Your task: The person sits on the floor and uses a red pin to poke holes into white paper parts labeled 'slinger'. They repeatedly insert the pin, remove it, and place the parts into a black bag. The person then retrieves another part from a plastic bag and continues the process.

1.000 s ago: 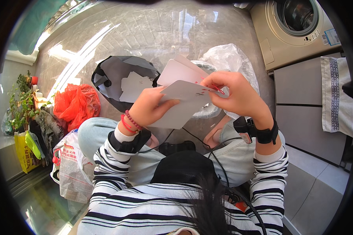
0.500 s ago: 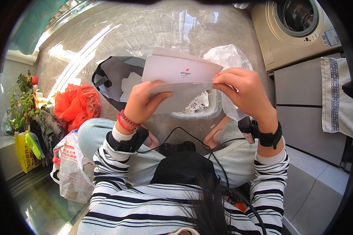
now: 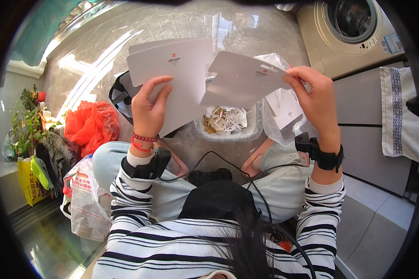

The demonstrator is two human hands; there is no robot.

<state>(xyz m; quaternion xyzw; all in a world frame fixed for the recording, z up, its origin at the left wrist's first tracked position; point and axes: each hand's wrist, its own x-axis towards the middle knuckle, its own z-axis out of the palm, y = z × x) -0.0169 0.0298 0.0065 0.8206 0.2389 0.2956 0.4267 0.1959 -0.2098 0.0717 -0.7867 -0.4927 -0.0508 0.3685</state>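
Between its thumb and fingers my left hand (image 3: pixel 150 104) pinches a few overlapping white card sheets (image 3: pixel 181 76) with a small printed mark. My right hand (image 3: pixel 315 93) grips one separate white card (image 3: pixel 244 81) by its right end, near a narrow slot. This card is tilted, and its left end comes close to or overlaps the left sheets. Below the cards stands a lined bin (image 3: pixel 255 132) with paper shreds (image 3: pixel 226 121) and some brownish bits inside. To its right a clear plastic bag (image 3: pixel 273 132) has white card pieces (image 3: pixel 284 109) in it.
A dark-rimmed bag (image 3: pixel 120 96) sits behind my left hand, partly hidden. Red plastic bags (image 3: pixel 92 123), a printed white bag (image 3: pixel 91 200) and potted plants (image 3: pixel 30 125) are at the left. A washing machine (image 3: pixel 319 42) stands far right. A black cable (image 3: pixel 219 156) crosses my lap.
My hands have moved apart. The right hand has drawn one card away to the right, while the left hand has shifted left with the other sheets. The bin's contents now show more.
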